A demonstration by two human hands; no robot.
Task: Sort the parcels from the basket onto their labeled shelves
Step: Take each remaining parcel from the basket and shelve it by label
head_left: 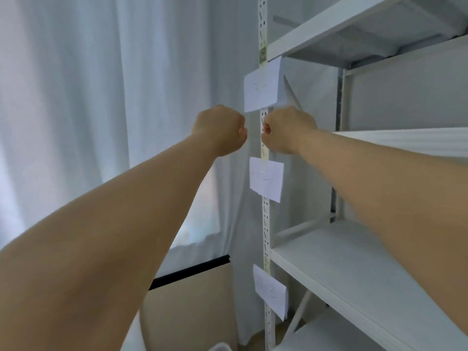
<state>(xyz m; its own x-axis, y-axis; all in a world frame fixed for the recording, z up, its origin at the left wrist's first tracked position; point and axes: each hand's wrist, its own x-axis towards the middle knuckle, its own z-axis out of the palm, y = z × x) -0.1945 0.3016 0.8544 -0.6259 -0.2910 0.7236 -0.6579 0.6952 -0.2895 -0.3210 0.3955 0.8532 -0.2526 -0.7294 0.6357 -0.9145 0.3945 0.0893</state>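
- White steel shelving (354, 274) fills the right of the view, three paper labels taped down its perforated upright (264, 224): a top label (262, 88), a middle label (266, 179) and a bottom label (271, 291)
- Both arms are stretched forward at the upright; the left hand (219, 131) is curled into a fist with nothing visible in it, just left of the post
- The right hand (287, 130) is also curled, knuckles to the camera, against or just in front of the post below the top label; whether it pinches anything cannot be told
- No parcel shows anywhere; only a pale rim (220, 347) at the bottom edge, possibly the basket, is in view, so the parcels lie out of frame
- The shelf boards in view carry nothing, which suggests sorting has hardly begun
- Risk: the writing on the labels is too faint to read here, so a parcel could land on the wrong shelf
- Risk: the labels hang loosely by tape; a knuckle brushing the top one could tear it off
- Risk: a pale curtain (101, 97) hangs close behind the post and could snag a reaching arm
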